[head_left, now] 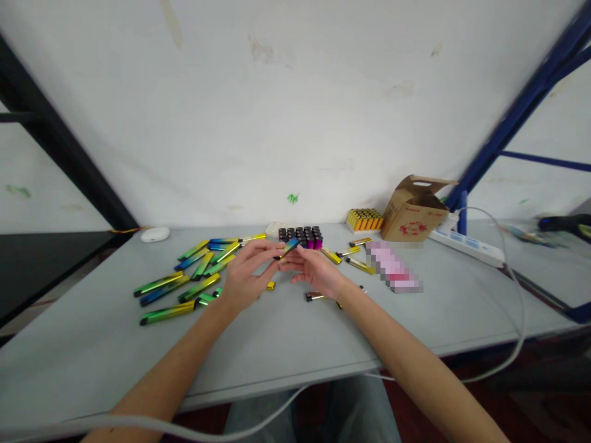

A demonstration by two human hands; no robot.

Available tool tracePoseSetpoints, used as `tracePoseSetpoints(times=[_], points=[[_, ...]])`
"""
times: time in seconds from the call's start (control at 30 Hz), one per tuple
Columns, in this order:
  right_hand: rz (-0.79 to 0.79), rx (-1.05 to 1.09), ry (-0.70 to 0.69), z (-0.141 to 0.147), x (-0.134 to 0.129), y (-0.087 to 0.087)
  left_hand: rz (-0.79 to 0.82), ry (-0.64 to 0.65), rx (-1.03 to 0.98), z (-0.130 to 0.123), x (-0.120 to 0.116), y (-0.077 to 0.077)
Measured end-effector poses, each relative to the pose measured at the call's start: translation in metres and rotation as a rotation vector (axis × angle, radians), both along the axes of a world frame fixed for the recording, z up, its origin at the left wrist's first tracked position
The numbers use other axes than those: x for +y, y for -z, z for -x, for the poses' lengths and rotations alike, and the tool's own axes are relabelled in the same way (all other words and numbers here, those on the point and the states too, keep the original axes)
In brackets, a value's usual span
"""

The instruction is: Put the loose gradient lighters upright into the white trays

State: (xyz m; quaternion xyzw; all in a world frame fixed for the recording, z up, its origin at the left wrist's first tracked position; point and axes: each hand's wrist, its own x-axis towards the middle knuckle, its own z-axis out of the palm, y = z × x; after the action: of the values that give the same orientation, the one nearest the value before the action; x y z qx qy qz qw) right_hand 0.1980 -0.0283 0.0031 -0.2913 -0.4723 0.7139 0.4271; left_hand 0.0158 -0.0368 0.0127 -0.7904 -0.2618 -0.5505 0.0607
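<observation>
Between my two hands, above the middle of the grey table [277, 344], is a small blue and yellow stick-shaped piece [290, 247]. My left hand [252, 274] pinches its lower left end. The fingers of my right hand [314, 269] close on its other side. Several shiny green, yellow and blue cases [168, 312] lie scattered left of my left hand. More yellow pieces [360, 265] lie to the right, some partly hidden by my right forearm. Behind my hands stands a block of dark and magenta cylinders [300, 235].
Orange cylinders [364, 219] stand beside an open cardboard box [410, 215] at the back right. A pixelated pink item [392, 266], a white power strip [471, 246] and a cable lie right. A white case [156, 234] sits at the back left.
</observation>
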Motion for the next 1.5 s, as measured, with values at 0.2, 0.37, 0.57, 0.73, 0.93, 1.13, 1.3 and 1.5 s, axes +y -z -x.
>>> tracePoseSetpoints(times=[0.2, 0.37, 0.57, 0.73, 0.93, 1.13, 1.3, 1.5], points=[[-0.077, 0.035, 0.077, 0.003, 0.001, 0.008, -0.024, 0.063, 0.018, 0.0, -0.001, -0.001], [-0.173, 0.047, 0.122, 0.004, 0.001, 0.007, -0.03, 0.148, 0.039, -0.002, 0.001, 0.002], [-0.221, 0.034, 0.268, 0.001, 0.006, 0.002, 0.022, -0.023, 0.1, -0.002, 0.004, 0.01], [-0.058, 0.15, 0.304, -0.006, 0.01, -0.001, 0.067, -0.11, 0.156, 0.0, 0.006, 0.014], [0.035, 0.287, 0.243, -0.009, 0.009, -0.006, 0.062, -0.088, 0.248, 0.0, 0.009, 0.019], [0.015, 0.252, 0.201, -0.011, 0.008, -0.005, 0.079, -0.103, 0.275, 0.001, 0.01, 0.018], [0.027, 0.274, 0.172, -0.014, 0.007, -0.008, 0.116, -0.11, 0.297, 0.002, 0.01, 0.018], [0.147, 0.364, 0.102, -0.016, 0.01, -0.013, 0.134, -0.115, 0.306, 0.004, 0.01, 0.019]])
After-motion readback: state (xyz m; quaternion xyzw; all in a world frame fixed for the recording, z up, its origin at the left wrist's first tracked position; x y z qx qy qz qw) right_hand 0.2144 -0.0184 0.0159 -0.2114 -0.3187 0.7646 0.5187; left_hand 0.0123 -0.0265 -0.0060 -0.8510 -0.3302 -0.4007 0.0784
